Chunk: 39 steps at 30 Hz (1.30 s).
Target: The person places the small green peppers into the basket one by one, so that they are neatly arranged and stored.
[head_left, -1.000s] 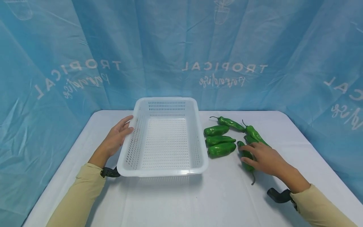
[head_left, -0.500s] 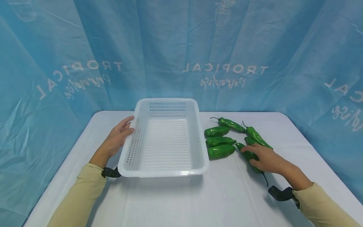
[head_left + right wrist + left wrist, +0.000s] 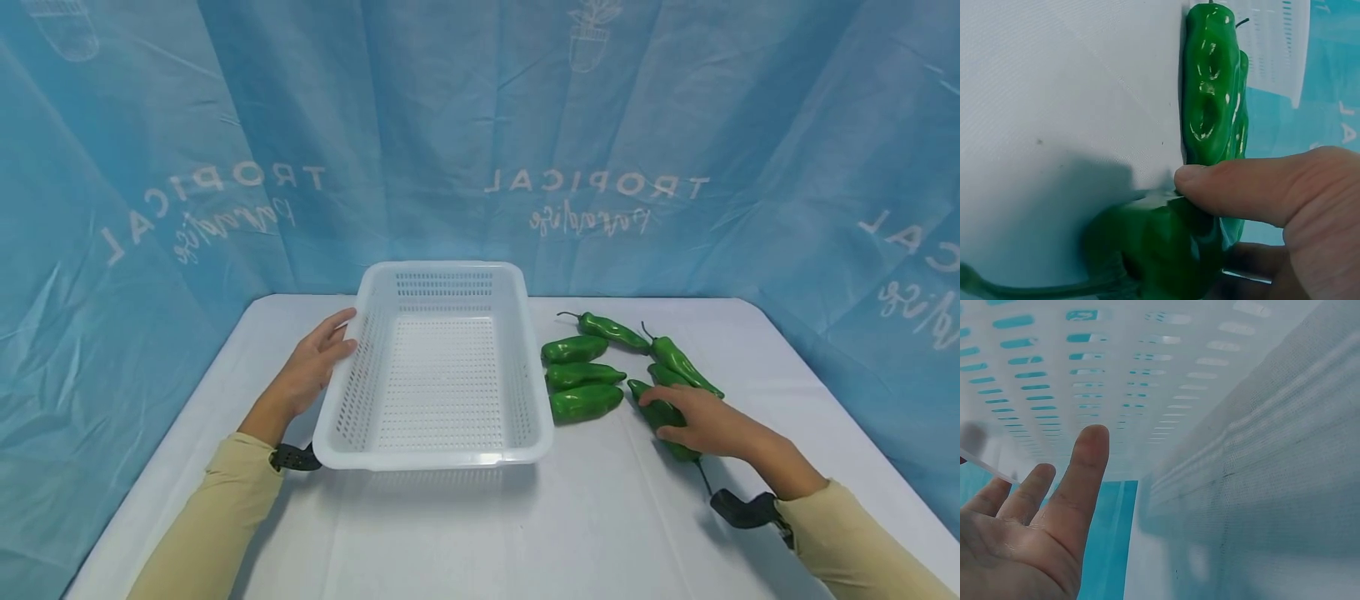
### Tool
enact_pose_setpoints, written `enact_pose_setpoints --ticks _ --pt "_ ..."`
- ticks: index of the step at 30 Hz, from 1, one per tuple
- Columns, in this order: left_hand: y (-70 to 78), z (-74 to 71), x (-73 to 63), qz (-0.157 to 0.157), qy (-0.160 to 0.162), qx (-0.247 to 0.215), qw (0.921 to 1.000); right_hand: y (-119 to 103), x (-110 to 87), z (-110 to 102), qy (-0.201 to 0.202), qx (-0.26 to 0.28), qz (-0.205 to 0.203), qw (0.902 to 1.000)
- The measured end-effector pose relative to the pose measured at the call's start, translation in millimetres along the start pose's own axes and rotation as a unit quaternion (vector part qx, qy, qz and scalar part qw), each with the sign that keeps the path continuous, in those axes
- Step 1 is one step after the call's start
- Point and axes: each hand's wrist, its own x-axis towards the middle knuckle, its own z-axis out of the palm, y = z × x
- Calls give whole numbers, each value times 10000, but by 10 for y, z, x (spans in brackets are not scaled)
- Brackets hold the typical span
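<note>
At right, the grip (image 3: pixel 703 419) holds a pepper (image 3: pixel 658 417).

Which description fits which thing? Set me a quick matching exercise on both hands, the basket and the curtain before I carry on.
Column one:
1. left hand
2. curtain
3. basket
4. right hand

Column two:
A. white, with slotted sides
B. thumb and fingers on a green pepper
C. at the left rim of the slotted container
D. blue, behind the table, with mirrored lettering

Right pairs: 1-C, 2-D, 3-A, 4-B.
</note>
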Motion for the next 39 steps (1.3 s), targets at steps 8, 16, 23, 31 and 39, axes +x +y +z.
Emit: enact_pose_setpoints --ticks 8,16,23,31,39 --pt "-30 -11 11 46 8 -65 10000 -120 -56 -187 28 73 -292 9995" --pt "-65 25 7 42 52 -69 10000 -285 -143 -472 368 26 -455 9983" --pt "-63 13 6 67 92 -70 9999 -301 -151 -600 544 -148 -552 9969" --pt "-101 18 14 65 124 -208 9997 -344 -136 -704 374 -253 -752 9961" --pt "-116 10 18 193 73 -275 9994 -472 -51 -834 86 -286 -789 9964"
